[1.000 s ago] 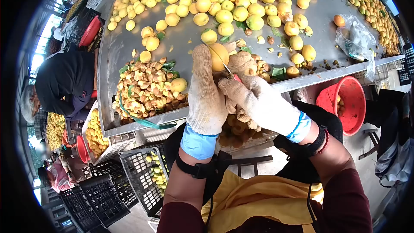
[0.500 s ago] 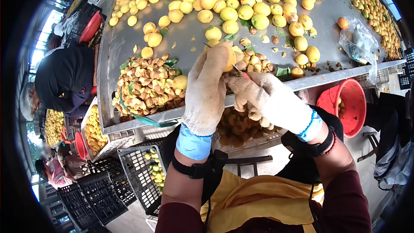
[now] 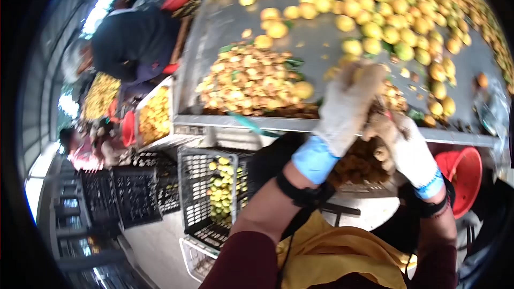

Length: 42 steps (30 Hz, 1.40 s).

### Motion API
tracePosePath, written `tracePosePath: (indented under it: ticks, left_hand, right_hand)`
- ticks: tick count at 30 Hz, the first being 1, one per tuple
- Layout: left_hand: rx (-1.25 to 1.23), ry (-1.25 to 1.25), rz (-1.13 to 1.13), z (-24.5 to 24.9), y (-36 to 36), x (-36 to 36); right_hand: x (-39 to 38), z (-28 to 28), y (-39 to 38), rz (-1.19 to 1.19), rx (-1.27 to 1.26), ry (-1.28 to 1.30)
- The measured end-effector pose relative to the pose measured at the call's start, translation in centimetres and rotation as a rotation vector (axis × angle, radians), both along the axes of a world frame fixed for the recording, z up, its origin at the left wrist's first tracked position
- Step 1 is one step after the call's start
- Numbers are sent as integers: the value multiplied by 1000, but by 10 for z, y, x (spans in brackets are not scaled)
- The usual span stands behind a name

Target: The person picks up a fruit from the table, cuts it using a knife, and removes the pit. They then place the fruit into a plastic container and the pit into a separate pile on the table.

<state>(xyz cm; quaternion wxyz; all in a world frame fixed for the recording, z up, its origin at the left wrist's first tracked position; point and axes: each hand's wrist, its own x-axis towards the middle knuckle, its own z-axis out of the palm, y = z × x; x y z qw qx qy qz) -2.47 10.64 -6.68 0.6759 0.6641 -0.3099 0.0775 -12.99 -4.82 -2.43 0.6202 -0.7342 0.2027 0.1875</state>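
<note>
— At the worktop's [image 3: 214, 120] near edge, what's in those gloves?
— The left hand [image 3: 348, 104] curls its fingers round a yellow fruit [image 3: 357, 71], near the brown heap [image 3: 246, 83]. The right hand [image 3: 408, 147] touches it, grip too blurred to tell.

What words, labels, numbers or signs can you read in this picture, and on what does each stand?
None can be read. The black crates, the red bucket, the steel table and the gloved left hand and right hand show no lettering; the picture is blurred.
</note>
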Motion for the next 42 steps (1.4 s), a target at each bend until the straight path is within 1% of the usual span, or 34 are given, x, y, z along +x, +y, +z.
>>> tracePosePath:
  ticks: [1, 3, 5, 6, 7, 9, 11, 13, 15, 16, 18, 20, 21, 23, 25, 27, 28, 29, 31, 32, 33, 35, 36, 37, 38, 39, 40, 41, 42]
  left_hand:
    - [-161, 656, -66, 30, -3, -10]
    - [-77, 627, -77, 25, -6, -9]
    - [-16, 578, 7, 28, -11, -17]
    - [-65, 549, 21, 30, -12, -20]
    - [53, 553, 20, 34, -8, -17]
    - [16, 515, 68, 37, -4, -15]
    - [7, 472, 93, 41, 3, -10]
    - [-3, 435, 109, 43, 8, -7]
    - [-87, 534, 51, 48, 13, -4]
    - [-88, 530, 56, 44, 11, -4]
    - [-151, 339, 166, 32, 10, -6]
    - [-115, 373, 152, 23, 16, -9]
    - [-96, 401, 119, 23, 13, -10]
    - [-101, 467, -55, 6, 17, -1]
    - [-363, 650, -252, 5, 17, 5]
    - [-665, 918, -436, 25, 21, 1]
    - [-680, 940, -440, 31, 22, -1]
    - [-695, 965, -435, 34, 23, -3]
    - [-685, 965, -454, 31, 21, -5]
    - [-668, 953, -523, 28, 21, -5]
    - [-649, 942, -593, 25, 23, -5]
    - [-630, 956, -646, 22, 29, -5]
    - [-615, 961, -691, 20, 30, -4]
    - [-601, 965, -740, 18, 26, -5]
    - [-439, 1018, -471, 40, 18, -19]
    - [-148, 840, -459, 52, 18, -22]
    - [49, 583, -483, 49, 22, -24]
    - [238, 322, -496, 50, 26, -26]
    - [265, 360, -473, 57, 30, -27]
  right_hand:
    - [-5, -15, 3, -71, -82, -141]
    - [1, 11, 17, -117, -258, -206]
    - [2, -7, 18, -176, -428, -350]
    - [0, -20, 15, -182, -414, -333]
    - [0, -33, 11, -172, -412, -343]
    - [5, -51, 5, -48, -766, -706]
    - [14, -40, 14, -52, -731, -735]
    - [22, -16, 26, -122, -294, -483]
    - [24, -7, 29, -104, -250, -441]
    - [24, -6, 31, -58, -206, -439]
    - [27, -11, 37, -9, -153, -437]
    - [28, -23, 40, -3, -72, -462]
    - [25, -19, 29, -23, -69, -475]
    - [32, 16, 26, 50, -1, -309]
    - [38, 28, 16, 118, 22, -195]
    - [33, 22, 6, 32, 200, -328]
    - [29, 29, 4, -23, 138, -444]
    - [29, 12, -14, -68, 237, -267]
    - [26, 6, -23, -107, 121, -359]
    - [23, -2, -25, -26, -87, -557]
    - [22, -2, -25, -132, 173, -363]
    - [24, 9, -24, -262, 335, -319]
    - [28, 22, -23, -315, 427, -335]
    - [32, 20, -28, -403, 470, -369]
    - [34, 19, -41, -437, 525, -372]
    - [37, 18, -54, -468, 581, -377]
    - [42, 16, -62, -548, 612, -418]
    - [42, 15, -69, -560, 556, -468]
    - [42, 15, -76, -598, 573, -468]
